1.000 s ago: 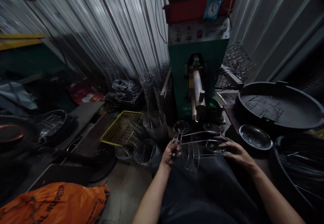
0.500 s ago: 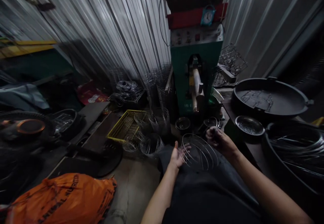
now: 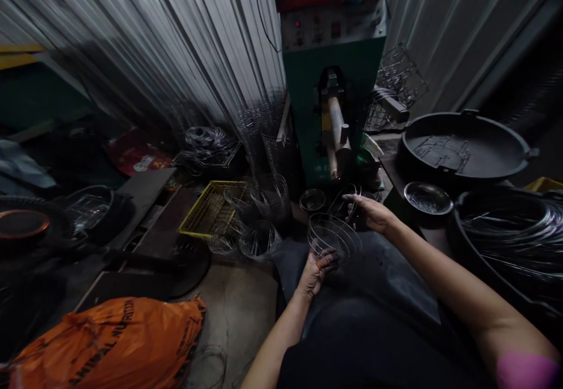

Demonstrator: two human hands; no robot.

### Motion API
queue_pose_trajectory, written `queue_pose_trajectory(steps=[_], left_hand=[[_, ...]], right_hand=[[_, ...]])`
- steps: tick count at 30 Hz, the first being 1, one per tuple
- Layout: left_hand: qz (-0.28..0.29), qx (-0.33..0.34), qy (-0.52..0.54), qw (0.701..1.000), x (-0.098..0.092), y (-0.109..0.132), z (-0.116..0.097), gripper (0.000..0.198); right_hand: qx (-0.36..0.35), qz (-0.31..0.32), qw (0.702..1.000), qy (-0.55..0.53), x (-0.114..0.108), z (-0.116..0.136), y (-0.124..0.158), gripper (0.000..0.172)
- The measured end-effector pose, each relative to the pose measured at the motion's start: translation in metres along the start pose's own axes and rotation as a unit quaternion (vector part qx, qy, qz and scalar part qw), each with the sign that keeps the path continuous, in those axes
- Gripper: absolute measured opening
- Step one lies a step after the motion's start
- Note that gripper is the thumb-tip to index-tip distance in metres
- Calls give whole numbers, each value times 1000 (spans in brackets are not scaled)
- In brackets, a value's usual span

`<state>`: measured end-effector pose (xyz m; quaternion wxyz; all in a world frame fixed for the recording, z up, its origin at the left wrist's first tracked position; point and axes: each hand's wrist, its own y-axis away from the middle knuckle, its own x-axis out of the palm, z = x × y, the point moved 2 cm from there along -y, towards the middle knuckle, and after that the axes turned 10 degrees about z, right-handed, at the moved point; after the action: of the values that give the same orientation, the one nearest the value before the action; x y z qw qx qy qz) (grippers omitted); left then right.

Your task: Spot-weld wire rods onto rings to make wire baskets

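Observation:
My left hand (image 3: 320, 270) is closed on the lower left side of a wire frame (image 3: 331, 232), made of thin curved rings, above my lap. My right hand (image 3: 372, 210) is on the frame's upper right, fingers pinched together. Thin wires run by its fingertips, and it seems to hold one of them; the grip is dark and blurred. Ahead stands a green machine (image 3: 303, 90) with a pale cylindrical arm (image 3: 336, 120) reaching toward me. Small dark bowls, one of them a round bowl (image 3: 313, 200), sit beneath the machine.
To the left are a yellow wire basket (image 3: 193, 219), several mesh wire cylinders (image 3: 260, 239) and an orange sack (image 3: 132, 342). On the right stand a large black pan (image 3: 466, 148), a metal bowl of small pieces (image 3: 427, 198) and a tub of coiled wire (image 3: 514, 225).
My left hand, spread beside the wire frame before, has closed on it. My right hand has gone from a fist to a pinch and moved slightly up. The view has tilted down.

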<state>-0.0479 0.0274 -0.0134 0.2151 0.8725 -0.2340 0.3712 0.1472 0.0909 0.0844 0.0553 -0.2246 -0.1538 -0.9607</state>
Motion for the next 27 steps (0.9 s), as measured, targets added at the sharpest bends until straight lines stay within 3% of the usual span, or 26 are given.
queue_pose_trajectory(steps=[5, 11, 18, 23, 27], left_hand=[[-68, -16, -16, 997, -3, 5, 13, 60], [-72, -44, -10, 996, -8, 8, 22, 52], [-90, -46, 12, 995, -18, 3, 20, 50], [-82, -38, 2, 996, -15, 1, 18, 45], [-97, -21, -5, 995, -12, 0, 18, 54]], right_hand=[[7, -11, 1000, -7, -6, -11, 1, 17], [21, -1, 1000, -21, -16, -27, 3, 23], [33, 54, 997, 32, -10, -54, 2, 28], [42, 66, 993, 88, -11, -76, -2, 30], [41, 72, 990, 112, -6, -83, -1, 25]])
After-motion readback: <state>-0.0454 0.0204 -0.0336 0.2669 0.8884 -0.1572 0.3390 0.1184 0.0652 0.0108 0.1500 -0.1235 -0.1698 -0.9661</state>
